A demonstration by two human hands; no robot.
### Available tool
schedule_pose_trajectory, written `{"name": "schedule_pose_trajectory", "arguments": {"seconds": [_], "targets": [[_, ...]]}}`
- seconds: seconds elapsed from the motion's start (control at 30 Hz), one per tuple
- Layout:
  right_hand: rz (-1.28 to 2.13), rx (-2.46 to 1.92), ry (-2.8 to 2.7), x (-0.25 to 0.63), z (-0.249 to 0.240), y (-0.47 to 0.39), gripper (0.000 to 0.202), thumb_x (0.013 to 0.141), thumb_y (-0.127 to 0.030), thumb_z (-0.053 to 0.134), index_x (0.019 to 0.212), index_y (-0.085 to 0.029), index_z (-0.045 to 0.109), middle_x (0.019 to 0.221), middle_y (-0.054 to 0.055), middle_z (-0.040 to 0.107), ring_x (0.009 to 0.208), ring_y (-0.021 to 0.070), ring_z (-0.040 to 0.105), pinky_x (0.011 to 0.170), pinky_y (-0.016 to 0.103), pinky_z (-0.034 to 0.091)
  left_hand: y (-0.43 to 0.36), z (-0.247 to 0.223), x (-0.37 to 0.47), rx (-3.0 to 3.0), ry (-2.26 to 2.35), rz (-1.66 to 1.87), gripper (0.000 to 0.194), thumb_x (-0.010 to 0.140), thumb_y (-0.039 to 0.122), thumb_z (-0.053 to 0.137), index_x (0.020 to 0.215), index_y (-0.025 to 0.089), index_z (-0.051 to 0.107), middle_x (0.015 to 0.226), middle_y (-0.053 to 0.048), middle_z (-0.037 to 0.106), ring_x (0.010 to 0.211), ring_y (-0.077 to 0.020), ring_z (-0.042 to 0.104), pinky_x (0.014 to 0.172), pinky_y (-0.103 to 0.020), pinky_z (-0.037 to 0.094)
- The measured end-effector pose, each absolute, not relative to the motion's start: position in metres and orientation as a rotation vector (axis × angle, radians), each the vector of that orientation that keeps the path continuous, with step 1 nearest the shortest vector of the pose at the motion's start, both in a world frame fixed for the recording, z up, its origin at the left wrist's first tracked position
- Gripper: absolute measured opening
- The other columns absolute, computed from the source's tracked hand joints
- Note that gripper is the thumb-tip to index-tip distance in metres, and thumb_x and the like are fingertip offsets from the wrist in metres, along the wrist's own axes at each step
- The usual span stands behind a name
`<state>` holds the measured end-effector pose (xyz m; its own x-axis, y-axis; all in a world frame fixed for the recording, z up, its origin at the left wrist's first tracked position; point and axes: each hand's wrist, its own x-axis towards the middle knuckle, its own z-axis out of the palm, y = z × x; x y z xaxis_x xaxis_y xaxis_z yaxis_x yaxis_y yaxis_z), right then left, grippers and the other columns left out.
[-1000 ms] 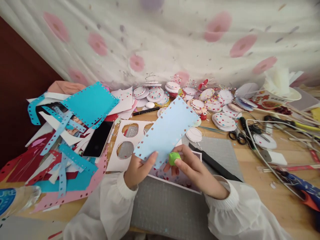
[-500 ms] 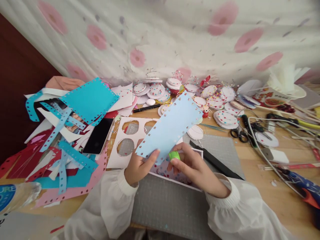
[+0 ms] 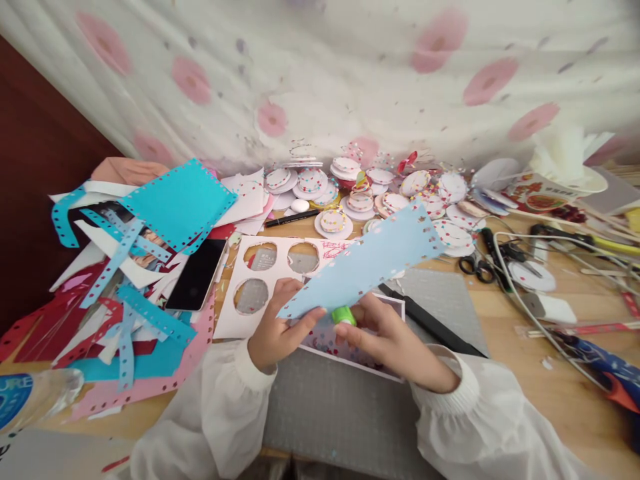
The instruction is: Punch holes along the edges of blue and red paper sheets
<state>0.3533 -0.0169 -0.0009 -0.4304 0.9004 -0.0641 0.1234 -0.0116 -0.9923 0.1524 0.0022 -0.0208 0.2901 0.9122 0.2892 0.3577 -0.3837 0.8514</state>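
My left hand (image 3: 283, 327) is closed on the near left end of a light blue sheet of paper (image 3: 360, 263), thumb on top. Small shaped holes run along the paper's edges. In my right hand (image 3: 383, 327) is a small green craft punch (image 3: 343, 315), held between thumb and fingers at the paper's lower edge. Whether the paper sits inside the punch's slot I cannot tell. Below both hands lies a shallow white-edged tray (image 3: 350, 369) with small coloured paper bits in it, partly hidden by the hands. It rests on a grey cutting mat (image 3: 340, 413).
Paper scraps (image 3: 135, 267) and a phone (image 3: 197, 275) lie at left, near a plastic bottle (image 3: 40, 393). White card (image 3: 227, 310) with round cutouts lies behind my left hand. Decorated paper discs (image 3: 313, 181) line the back. Scissors (image 3: 477, 269), a white cable (image 3: 520, 307) and a black tool (image 3: 435, 323) are right.
The blue paper has swung down and to the right, lying flatter now. The green punch has shifted slightly left and turned along the paper's lower edge.
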Motion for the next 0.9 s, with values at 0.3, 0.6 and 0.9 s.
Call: {"name": "schedule_pose_trajectory", "arguments": {"seconds": [0.3,0.6,0.9], "targets": [[1.733,-0.964,-1.423,0.350,-0.003,-0.010,0.026,0.077,-0.039,0.070,0.089,-0.021,0.056,0.076,-0.002,0.055,0.068,0.0128,0.049,0.061,0.025,0.042,0.002,-0.018,0.152,1.858,1.141,1.030,0.019,0.084,0.037,0.061,0.087,0.018,0.057,0.092,-0.008,0.057,0.096,-0.0237,0.052,0.086,-0.040,0.048],[1.937,-0.978,-1.365,0.356,0.008,-0.001,0.033,0.083,-0.048,0.060,0.075,-0.017,0.056,0.062,-0.004,0.050,0.055,0.0092,0.042,0.054,0.024,0.033,0.001,0.000,0.162,1.812,1.185,0.985,0.013,0.086,0.029,0.057,0.081,0.019,0.063,0.093,-0.006,0.065,0.107,-0.0252,0.055,0.098,-0.041,0.043],[2.214,-0.851,-0.866,0.349,0.010,-0.013,0.032,0.081,-0.046,0.065,0.078,-0.016,0.057,0.066,-0.002,0.055,0.057,0.0073,0.047,0.054,0.019,0.037,-0.011,0.037,0.171,1.331,1.333,0.763,0.033,0.080,0.037,0.061,0.103,0.014,0.057,0.082,-0.006,0.065,0.061,-0.0179,0.063,0.050,-0.027,0.054]]}}
